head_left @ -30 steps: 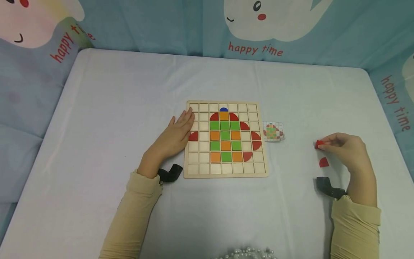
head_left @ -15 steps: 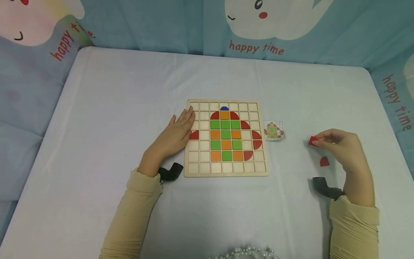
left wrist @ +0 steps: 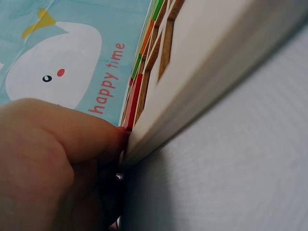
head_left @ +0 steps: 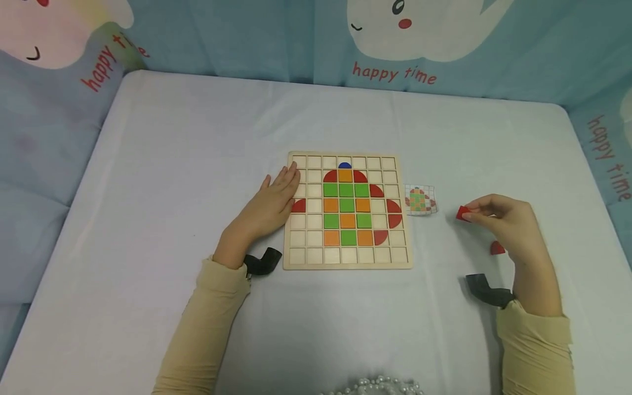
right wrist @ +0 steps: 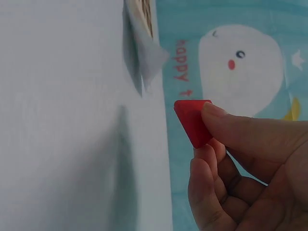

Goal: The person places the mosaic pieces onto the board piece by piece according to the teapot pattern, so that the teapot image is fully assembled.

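Note:
My left hand [head_left: 266, 207] rests on the left edge of a wooden grid board [head_left: 340, 265], its fingers extended. In the left wrist view, the hand [left wrist: 53, 149] touches the board's rim [left wrist: 192, 91] beside a red piece. To the right of the board, my right hand [head_left: 508, 225] pinches a red quarter-circle tile [head_left: 462, 213] between thumb and fingers, above the table. The right wrist view shows the red tile [right wrist: 192, 122] from close up. Green and orange squares, red quarter-circles and a blue half-circle [head_left: 344, 165] sit in the board's cells.
A small pattern card [head_left: 421, 199] lies against the board's right side. One loose red tile [head_left: 497, 248] lies on the white tablecloth near my right wrist, partly hidden. A pearl-beaded item [head_left: 375, 385] is at the front edge. A blue printed curtain [head_left: 266, 38] surrounds the table.
My right hand has moved left toward the board and card, carrying the red quarter-circle tile. The left hand has stayed in place on the board.

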A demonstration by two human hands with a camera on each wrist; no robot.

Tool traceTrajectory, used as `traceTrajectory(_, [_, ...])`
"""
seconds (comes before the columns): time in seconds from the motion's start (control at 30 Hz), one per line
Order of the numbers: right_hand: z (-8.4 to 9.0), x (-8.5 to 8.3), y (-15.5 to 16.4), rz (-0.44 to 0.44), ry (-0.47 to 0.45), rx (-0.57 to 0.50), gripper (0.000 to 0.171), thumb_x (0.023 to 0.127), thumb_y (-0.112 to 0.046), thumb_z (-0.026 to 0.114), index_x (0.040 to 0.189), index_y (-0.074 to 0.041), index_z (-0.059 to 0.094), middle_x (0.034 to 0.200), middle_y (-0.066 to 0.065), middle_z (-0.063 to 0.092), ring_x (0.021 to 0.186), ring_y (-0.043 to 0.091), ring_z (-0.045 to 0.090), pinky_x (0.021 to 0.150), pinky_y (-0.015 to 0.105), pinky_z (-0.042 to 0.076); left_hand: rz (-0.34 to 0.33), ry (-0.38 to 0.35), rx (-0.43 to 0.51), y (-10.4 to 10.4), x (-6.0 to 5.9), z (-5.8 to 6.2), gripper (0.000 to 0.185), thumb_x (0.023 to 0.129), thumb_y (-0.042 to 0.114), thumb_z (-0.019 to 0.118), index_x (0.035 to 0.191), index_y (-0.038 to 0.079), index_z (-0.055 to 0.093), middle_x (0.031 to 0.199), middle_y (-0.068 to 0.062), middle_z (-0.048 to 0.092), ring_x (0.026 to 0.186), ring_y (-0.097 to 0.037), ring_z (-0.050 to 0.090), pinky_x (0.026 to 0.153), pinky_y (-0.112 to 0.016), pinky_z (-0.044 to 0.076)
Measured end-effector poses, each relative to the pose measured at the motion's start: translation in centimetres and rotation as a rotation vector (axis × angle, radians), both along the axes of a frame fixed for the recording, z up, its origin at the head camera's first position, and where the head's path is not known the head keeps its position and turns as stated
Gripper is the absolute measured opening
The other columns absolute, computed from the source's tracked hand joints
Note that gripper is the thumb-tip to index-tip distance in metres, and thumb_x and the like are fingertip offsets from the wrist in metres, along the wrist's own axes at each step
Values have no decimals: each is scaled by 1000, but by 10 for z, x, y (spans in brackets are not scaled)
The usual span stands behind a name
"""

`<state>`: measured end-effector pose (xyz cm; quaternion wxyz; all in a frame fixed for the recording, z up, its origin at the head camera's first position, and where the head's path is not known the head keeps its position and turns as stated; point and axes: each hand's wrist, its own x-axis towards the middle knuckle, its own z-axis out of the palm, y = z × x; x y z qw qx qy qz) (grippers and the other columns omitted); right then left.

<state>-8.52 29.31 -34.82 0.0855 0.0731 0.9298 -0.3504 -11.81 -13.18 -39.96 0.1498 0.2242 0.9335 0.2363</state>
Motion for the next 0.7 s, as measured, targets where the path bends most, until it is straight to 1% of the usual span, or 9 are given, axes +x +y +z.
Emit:
traceTrajectory(0.07, [1, -2, -7, 25, 20, -2, 25, 85, -22, 72, 100, -3, 67, 81, -18, 62, 81, 7, 51, 54, 24, 43, 2, 1, 0, -1, 0, 0, 55, 101, 15, 35, 149, -1, 13, 157, -11, 1, 144, -23, -1, 113, -48, -1])
traceTrajectory(0.1, [1, -4, -11, 30, 16, -2, 26, 85, -24, 72, 100, -3, 67, 80, -18, 62, 80, 6, 52, 50, 25, 41, 4, 1, 1, -1, 0, 0, 55, 101, 15, 35, 149, -1, 13, 157, -11, 1, 144, -23, -1, 113, -48, -1])
traceTrajectory(0.17, [2, -7, -21, 57, 32, -4, 24, 85, -21, 72, 99, -2, 67, 80, -17, 62, 78, 6, 53, 53, 22, 41, 5, 0, 4, -2, 1, 0, 55, 101, 14, 35, 149, -1, 13, 157, -11, 0, 144, -24, -1, 113, -48, -1])
traceTrajectory(0.3, [2, -14, -39, 126, 83, -34, 17, 85, -13, 72, 96, 0, 68, 78, -9, 63, 76, 7, 53, 55, 18, 44, 7, -2, 12, -2, 2, 1, 55, 101, 14, 36, 149, -1, 14, 157, -11, 1, 144, -23, -1, 113, -48, -1])
traceTrajectory(0.33, [1, -16, -43, 149, 106, -45, 15, 84, -9, 72, 94, 2, 68, 78, -7, 63, 75, 7, 54, 61, 15, 44, 7, -2, 13, -2, 2, 1, 55, 101, 14, 36, 149, -1, 14, 157, -11, 1, 144, -23, -1, 113, -48, -1])
traceTrajectory(0.4, [1, -19, -51, 183, 127, -68, 13, 83, -5, 72, 92, 3, 68, 77, -3, 63, 75, 8, 54, 62, 14, 45, 5, -3, 11, -1, 2, 1, 55, 101, 14, 36, 149, -1, 13, 157, -11, 1, 144, -23, -1, 113, -47, -1])
traceTrajectory(0.47, [2, -22, -59, 202, 128, -81, 12, 83, -5, 72, 92, 2, 68, 78, -1, 63, 75, 8, 54, 62, 14, 45, 4, -4, 10, -1, 2, 1, 55, 101, 14, 36, 149, -1, 13, 157, -11, 1, 144, -23, -1, 113, -47, -1])
traceTrajectory(0.7, [3, -30, -87, 252, 78, -116, 14, 82, -6, 74, 93, 1, 67, 84, 9, 65, 75, 14, 58, 63, 17, 49, -1, 1, 5, 0, 1, 2, 54, 101, 14, 35, 149, -2, 14, 157, -12, 2, 144, -24, 0, 113, -47, -1])
